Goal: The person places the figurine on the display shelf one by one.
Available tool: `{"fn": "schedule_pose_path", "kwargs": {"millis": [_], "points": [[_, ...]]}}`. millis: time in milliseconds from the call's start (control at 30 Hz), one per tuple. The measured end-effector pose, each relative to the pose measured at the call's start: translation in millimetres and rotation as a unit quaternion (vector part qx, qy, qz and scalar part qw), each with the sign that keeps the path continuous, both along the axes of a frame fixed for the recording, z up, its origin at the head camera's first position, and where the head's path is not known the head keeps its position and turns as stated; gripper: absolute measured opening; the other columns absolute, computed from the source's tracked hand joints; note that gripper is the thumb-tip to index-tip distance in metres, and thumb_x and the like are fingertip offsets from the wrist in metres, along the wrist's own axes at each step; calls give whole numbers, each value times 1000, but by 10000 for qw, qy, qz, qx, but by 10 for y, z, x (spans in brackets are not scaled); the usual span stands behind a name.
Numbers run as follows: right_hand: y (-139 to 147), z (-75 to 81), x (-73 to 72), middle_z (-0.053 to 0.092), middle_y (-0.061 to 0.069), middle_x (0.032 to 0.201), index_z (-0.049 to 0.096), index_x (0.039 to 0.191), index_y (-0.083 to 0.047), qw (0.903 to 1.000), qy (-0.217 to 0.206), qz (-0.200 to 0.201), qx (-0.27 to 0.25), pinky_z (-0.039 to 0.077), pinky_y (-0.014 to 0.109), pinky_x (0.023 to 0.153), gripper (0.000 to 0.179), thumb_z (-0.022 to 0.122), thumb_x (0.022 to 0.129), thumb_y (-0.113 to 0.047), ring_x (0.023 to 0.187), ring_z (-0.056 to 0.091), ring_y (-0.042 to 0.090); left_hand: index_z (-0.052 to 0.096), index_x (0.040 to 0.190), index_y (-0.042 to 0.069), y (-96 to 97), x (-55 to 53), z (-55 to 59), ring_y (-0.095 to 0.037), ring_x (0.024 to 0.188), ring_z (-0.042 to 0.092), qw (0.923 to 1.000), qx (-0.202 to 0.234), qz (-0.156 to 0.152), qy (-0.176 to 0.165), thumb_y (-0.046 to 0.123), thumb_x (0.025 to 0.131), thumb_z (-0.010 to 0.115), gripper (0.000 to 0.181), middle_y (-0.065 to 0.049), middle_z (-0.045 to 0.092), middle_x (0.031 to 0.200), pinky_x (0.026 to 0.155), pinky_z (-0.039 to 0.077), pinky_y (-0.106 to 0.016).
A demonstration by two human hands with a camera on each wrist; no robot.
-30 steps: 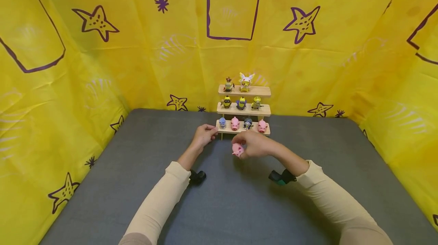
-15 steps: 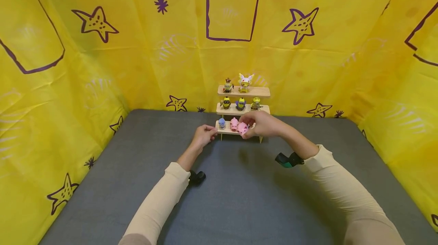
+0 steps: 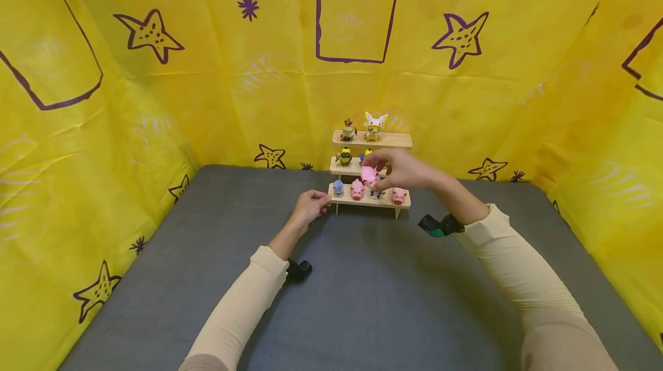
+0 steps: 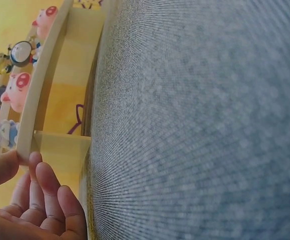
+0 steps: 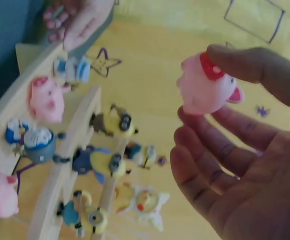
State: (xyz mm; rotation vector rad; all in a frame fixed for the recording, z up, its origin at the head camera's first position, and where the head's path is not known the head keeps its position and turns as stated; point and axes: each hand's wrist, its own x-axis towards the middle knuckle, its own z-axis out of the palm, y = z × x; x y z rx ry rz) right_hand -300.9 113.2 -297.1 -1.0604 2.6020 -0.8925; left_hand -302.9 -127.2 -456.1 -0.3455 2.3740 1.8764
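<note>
My right hand (image 3: 401, 169) pinches a pink toy pig (image 5: 205, 86) between thumb and fingers, in front of the middle tier of a wooden three-tier display shelf (image 3: 357, 201). In the right wrist view the pig is clear of the boards. My left hand (image 3: 309, 207) pinches the left end of the bottom board between thumb and fingertip, as the left wrist view shows. Along that board stand a small blue figure (image 3: 338, 188), a pink pig (image 3: 357, 190), a dark-capped figure (image 5: 34, 142) and another pink pig (image 3: 398, 195).
Minion figures (image 3: 344, 156) line the middle tier, partly hidden by my right hand. The top tier (image 3: 396, 140) carries a crowned figure (image 3: 348, 130) and a white-eared figure (image 3: 374, 125). A yellow patterned cloth (image 3: 290, 89) rises behind the grey table (image 3: 259, 302).
My right hand has lifted the pink pig from in front of the shelf, up past the bottom board to the middle tier. My left hand stays at the board's end.
</note>
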Motion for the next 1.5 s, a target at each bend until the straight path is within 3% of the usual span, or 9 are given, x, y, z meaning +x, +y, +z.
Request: {"fn": "schedule_pose_path", "kwargs": {"millis": [167,500,767,1033,1500], "points": [[61,48,-164,65,17,109,61,122,0,9998,10,-151,-101,49,41,87,47,77,80,-11,102,57,30,65,111,2,-14,-22,29,-10,69,56,10000,-15,44,-28,21,96,62,24,-8,67,91,64,46,-25],[241,32,-503,64,19,110,61,124,-1,9936,-76,-1053,-396,47,38,86,48,77,82,-18,102,57,30,65,112,3,-22,-22,39,-11,72,57,9999,-120,38,-96,23,96,63,25,-7,68,93,65,47,-25],[319,45,-750,59,19,111,59,123,-3,9814,42,-1833,-568,42,30,74,47,76,84,-23,95,52,28,65,112,2,-43,-9,41,-10,69,56,9999,-138,41,-55,21,96,62,24,-8,69,92,64,47,-25],[363,-34,-899,56,23,122,53,133,1,9697,0,-2380,-558,43,33,77,53,72,88,-20,102,51,33,65,112,4,-23,-12,21,-11,72,56,9998,-135,33,-159,22,96,62,24,-7,68,93,65,47,-25],[385,-269,-1065,56,22,128,51,133,2,9577,-38,-2808,-623,42,35,81,52,71,89,-18,105,50,33,65,111,3,9,-13,41,-11,71,56,9998,-109,2,-183,22,96,62,24,-7,67,92,67,47,-27]]}}
